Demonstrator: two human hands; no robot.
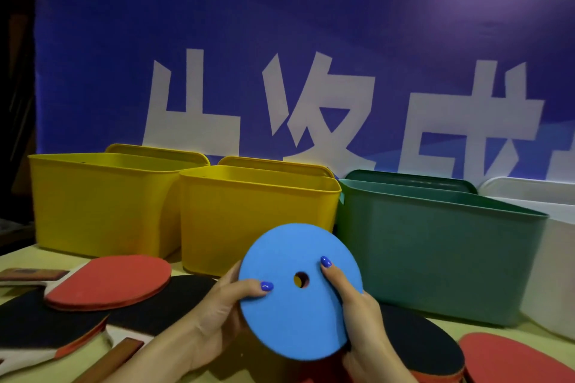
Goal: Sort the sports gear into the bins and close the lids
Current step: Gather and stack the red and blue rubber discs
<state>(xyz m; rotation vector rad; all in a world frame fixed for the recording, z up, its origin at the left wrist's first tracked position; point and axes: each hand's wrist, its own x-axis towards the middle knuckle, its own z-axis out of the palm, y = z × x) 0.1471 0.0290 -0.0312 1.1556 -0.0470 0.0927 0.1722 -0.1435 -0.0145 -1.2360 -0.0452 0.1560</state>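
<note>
Body in view: two bare forearms and hands, no sleeves seen | left hand: glossy blue nail polish on thumb | right hand: matching blue polish | jewellery: no rings or watch seen

A pale yellow counter is seen. On it are stood two yellow bins, a green bin and a white bin; table tennis paddles are laid in front.
</note>
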